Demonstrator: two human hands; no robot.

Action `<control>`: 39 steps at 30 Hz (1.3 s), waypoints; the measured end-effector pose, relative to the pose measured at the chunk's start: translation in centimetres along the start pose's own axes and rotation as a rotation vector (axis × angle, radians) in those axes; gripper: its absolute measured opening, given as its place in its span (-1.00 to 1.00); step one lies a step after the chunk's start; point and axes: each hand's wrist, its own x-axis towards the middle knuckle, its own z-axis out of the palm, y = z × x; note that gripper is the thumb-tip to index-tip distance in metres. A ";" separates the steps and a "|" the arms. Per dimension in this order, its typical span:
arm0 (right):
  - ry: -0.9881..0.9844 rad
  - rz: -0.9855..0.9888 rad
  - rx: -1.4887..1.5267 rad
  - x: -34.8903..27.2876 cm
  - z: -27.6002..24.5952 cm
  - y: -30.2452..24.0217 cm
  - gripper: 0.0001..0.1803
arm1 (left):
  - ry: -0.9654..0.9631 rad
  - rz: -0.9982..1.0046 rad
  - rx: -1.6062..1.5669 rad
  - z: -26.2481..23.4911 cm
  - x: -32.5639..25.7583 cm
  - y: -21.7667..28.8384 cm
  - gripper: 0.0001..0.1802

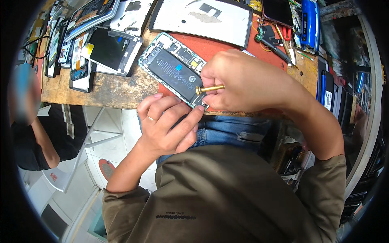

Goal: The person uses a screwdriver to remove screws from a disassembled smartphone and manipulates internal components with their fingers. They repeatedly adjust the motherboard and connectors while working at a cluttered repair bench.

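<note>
An opened smartphone (162, 44) lies slanted at the bench's near edge, its black battery (172, 71) and circuit boards exposed. My left hand (168, 123) grips the phone's near side, with the index fingertip pressed on its lower corner and the other fingers curled along the edge. Between the thumb and fingers of my right hand (239, 79) is a slim brass screwdriver (212, 88), held over the phone's lower right part. The screwdriver's tip is not clearly visible. My right hand covers part of the phone's right edge.
A red mat (190, 39) lies on the worn wooden bench (113, 94). Phone parts and a loose screen panel (111, 50) are piled at left. Behind stands a white, black-edged tray (170, 18). Tools, including a dark-handled one (279, 52), lie at right. Another person (44, 137) sits at far left.
</note>
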 end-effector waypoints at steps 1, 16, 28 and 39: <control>0.001 -0.008 -0.012 0.0 0.0 0.0 -0.74 | 0.005 0.007 0.012 0.1 0.0 0.0 -0.61; -0.117 -0.017 -0.213 1.3 -1.2 -2.1 -0.74 | 0.126 0.035 0.073 1.6 -1.0 0.1 -0.63; -0.216 0.165 0.079 1.5 -2.3 -1.4 -0.72 | 0.347 0.010 0.101 5.3 -2.4 -0.3 -0.61; -0.138 -0.001 -0.250 1.5 -1.4 -2.0 -0.74 | 0.374 -0.004 0.130 5.9 -2.4 -0.1 -0.63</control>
